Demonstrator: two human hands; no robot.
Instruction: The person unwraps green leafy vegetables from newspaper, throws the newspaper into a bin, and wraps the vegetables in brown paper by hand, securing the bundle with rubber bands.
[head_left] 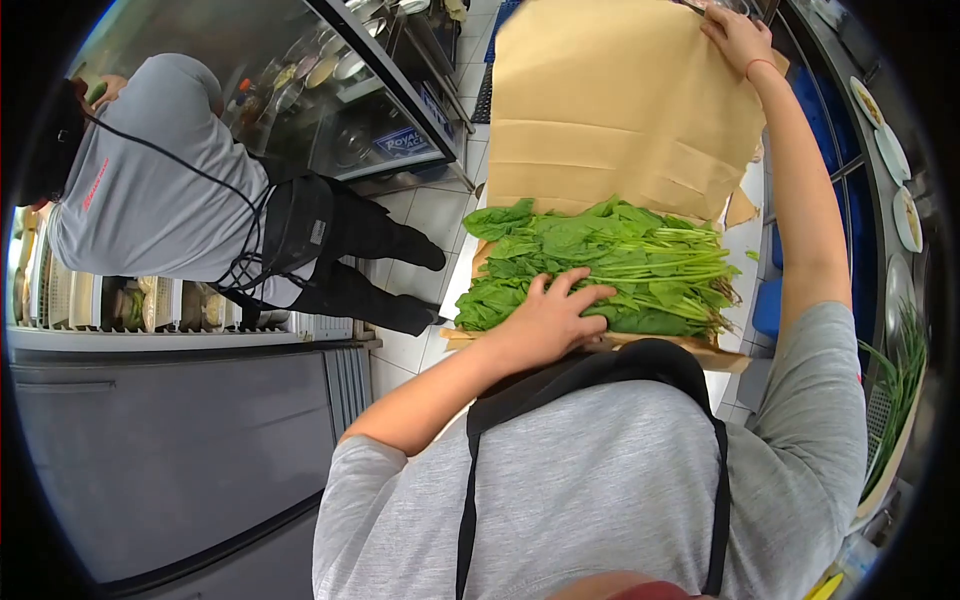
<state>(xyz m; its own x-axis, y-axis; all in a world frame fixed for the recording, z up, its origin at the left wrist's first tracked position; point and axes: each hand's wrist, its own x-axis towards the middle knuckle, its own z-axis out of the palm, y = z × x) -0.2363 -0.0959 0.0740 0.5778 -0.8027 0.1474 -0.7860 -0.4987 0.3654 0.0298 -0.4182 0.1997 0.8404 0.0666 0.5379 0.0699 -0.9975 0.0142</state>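
A wide bunch of leafy greens that looks like spinach [600, 245] lies on brown paper, its leaves to the left and its stems and roots to the right. My left hand [555, 318] rests on the near side of the leaves, fingers spread and holding nothing. Beyond the greens, a large sheet of brown paper [620, 90] with fold creases is raised. My right hand [740, 38] is closed at the far right corner of this paper. A thin dark object shows by its fingertips, too cut off by the frame's edge to name.
Under the paper is a white surface [742, 235]. At left, another person [170, 170] in a grey shirt stands by a counter with food containers [150, 300]. A glass-fronted cabinet [330, 90] stands behind. Plates [892, 153] and long green stalks [895, 400] are along the right.
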